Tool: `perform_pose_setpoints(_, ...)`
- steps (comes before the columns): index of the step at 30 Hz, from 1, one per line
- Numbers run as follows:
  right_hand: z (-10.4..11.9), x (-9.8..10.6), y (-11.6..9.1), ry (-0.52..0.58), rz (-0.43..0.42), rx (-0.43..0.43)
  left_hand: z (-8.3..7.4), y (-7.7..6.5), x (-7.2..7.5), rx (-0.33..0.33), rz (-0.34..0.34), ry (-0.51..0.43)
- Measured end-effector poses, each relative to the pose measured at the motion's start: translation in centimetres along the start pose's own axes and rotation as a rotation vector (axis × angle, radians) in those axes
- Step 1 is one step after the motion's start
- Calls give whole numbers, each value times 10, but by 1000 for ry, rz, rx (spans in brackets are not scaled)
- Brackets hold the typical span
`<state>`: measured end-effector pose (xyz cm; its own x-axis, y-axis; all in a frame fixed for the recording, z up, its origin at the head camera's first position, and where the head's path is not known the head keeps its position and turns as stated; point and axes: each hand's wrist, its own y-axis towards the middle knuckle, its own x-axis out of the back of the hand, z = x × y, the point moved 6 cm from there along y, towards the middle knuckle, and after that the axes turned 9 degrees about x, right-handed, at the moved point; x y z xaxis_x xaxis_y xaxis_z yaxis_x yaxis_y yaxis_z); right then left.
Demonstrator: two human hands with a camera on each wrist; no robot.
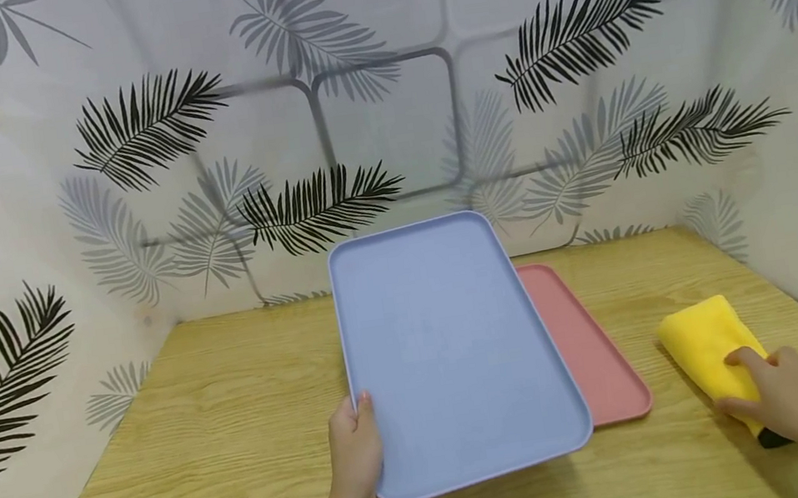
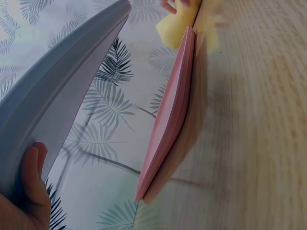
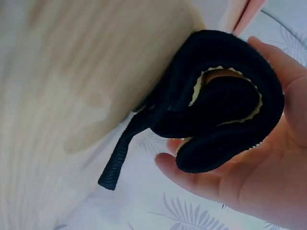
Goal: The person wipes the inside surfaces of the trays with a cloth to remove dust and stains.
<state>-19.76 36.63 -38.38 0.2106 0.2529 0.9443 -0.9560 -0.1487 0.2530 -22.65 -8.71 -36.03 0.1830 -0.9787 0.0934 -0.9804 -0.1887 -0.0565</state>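
Left hand [image 1: 353,450]: it holds the blue tray [image 1: 450,351] by its left rim, your thumb on the upper face and the other fingers mostly hidden.
Right hand [image 1: 793,396]: it grips the folded yellow cloth [image 1: 705,347], with thumb and fingers on opposite sides.
Blue tray: it is raised and tilted over the table [image 1: 227,440]. Only one hand supports it, so I think it could twist; press the rim firmly and hold the wrist steady.
Yellow cloth: it is at the table's right side, its black edging [image 3: 223,42] toward your wrist. Whether it is lifted, I cannot tell. Better to pinch all folds together, because it may unroll.
Pink tray [image 1: 595,358]: it lies flat on the table, partly covered by the blue tray in the head view. I would leave a gap between the two rims.
Count, near to far: two hands, one blue tray, one yellow cloth, one pink tray; behind them, leaf-patterned covering [image 1: 392,136].
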Motion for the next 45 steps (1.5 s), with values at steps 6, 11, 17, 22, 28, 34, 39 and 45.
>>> perform_pose_setpoints(6,-3,-7,-3,100,51,-2,-1,-3,0,-23,25,-25)
perform_pose_setpoints(11,-2,-12,-3,155,82,-8,-1,-3,-2,-23,42,-28)
perform_pose_setpoints(17,-2,-14,-1,141,127,-16,-2,-4,-2,-25,38,-26)
perform_pose_setpoints(22,-4,-14,0,127,106,9,-2,-3,-3,-25,37,-33)
perform_pose_setpoints(28,-4,-16,0,123,106,20,0,-4,-4,-5,33,-30)
perform_pose_setpoints(34,4,-13,2,57,50,79,2,-5,-3,-3,23,-51)
perform_pose_setpoints(39,5,-8,7,75,17,42,0,-6,-2,-19,14,-56)
perform_pose_setpoints(45,18,8,12,116,-147,17,-2,-8,-1,-39,27,-60)
